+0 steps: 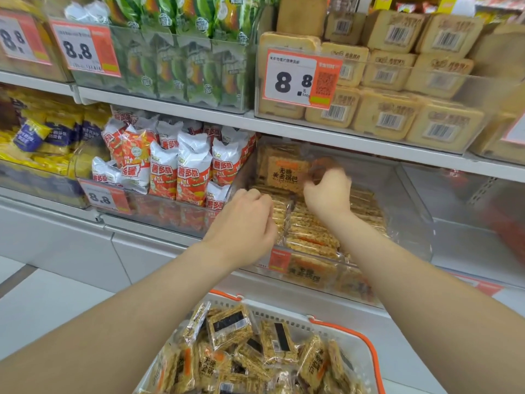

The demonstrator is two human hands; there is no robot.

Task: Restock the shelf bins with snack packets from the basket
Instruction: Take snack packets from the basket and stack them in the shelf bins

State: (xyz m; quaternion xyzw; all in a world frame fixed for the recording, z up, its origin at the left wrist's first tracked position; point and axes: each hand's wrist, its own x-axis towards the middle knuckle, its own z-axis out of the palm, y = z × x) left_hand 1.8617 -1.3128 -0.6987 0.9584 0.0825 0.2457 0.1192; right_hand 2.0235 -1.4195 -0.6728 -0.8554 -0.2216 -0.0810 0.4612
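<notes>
Golden rice-cracker packets point(309, 231) stand in rows inside a clear shelf bin point(420, 223) on the lower shelf. At the back of the bin an upright packet with a black label point(284, 172) is pinched at its lower right corner by my right hand point(328, 193). My left hand point(245, 223) hovers at the bin's left side with fingers curled over the packet tops; what it holds is hidden. Below, a white basket with an orange rim point(360, 336) is filled with several more of the same packets point(230, 327).
A bin of red-and-white snack bags point(181, 169) sits directly left. To the right is a clear bin point(468, 211) with something red and blurred at its far side. Green packs point(184, 41) and tan boxed cakes point(397, 81) fill the upper shelf behind an 8.8 price tag point(295, 78).
</notes>
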